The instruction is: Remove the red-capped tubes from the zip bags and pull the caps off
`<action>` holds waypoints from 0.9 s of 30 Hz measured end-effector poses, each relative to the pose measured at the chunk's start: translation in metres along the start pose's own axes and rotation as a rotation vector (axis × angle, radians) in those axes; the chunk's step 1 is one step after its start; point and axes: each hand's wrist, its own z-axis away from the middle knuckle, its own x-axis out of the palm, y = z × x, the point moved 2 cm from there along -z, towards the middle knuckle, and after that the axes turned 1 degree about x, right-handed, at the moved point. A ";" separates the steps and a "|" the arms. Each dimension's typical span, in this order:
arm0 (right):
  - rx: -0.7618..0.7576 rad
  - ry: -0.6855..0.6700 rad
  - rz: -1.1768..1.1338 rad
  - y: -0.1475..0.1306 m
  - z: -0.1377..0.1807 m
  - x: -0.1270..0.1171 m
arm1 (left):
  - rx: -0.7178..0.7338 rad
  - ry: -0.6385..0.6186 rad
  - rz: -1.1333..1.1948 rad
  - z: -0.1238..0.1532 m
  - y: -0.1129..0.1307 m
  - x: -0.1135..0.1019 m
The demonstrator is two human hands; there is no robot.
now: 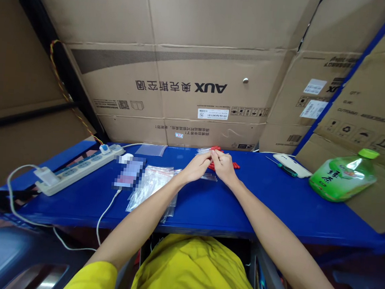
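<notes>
As arms (154, 211) stretch forward, left hand (197, 166) meets right hand (224, 166), both curled beside red pieces (236, 165); grasp unclear.

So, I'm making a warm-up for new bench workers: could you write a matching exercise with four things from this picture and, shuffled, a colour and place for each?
Things
1. Power strip
2. Bottle
3. Pile of plastic bags
4. Small pieces

Colours and places
A. Red, close to the right hand
B. White, at the left end of the blue table
C. Clear, by the left forearm
D. Green, at the table's right end

Pairs: 1-B, 2-D, 3-C, 4-A
</notes>
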 end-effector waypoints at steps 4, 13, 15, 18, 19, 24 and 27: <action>0.017 -0.012 -0.031 -0.002 0.000 0.000 | 0.020 0.006 -0.038 0.001 0.000 -0.001; 0.173 0.017 -0.260 0.003 -0.004 -0.011 | 0.001 0.006 0.006 0.002 0.008 -0.002; 0.211 0.028 -0.324 0.004 -0.005 -0.011 | -0.034 0.015 0.031 0.002 0.010 -0.002; 0.215 0.061 -0.348 0.006 -0.006 -0.010 | -0.069 0.062 0.001 0.001 0.009 -0.002; 0.206 0.071 -0.332 0.006 -0.007 -0.009 | -0.071 0.079 -0.018 0.001 0.008 -0.002; 0.150 0.045 -0.126 0.009 -0.004 -0.005 | -0.070 0.099 -0.160 0.002 0.002 -0.001; 0.121 0.032 -0.011 0.010 -0.002 -0.002 | -0.095 0.075 -0.216 0.003 -0.003 0.000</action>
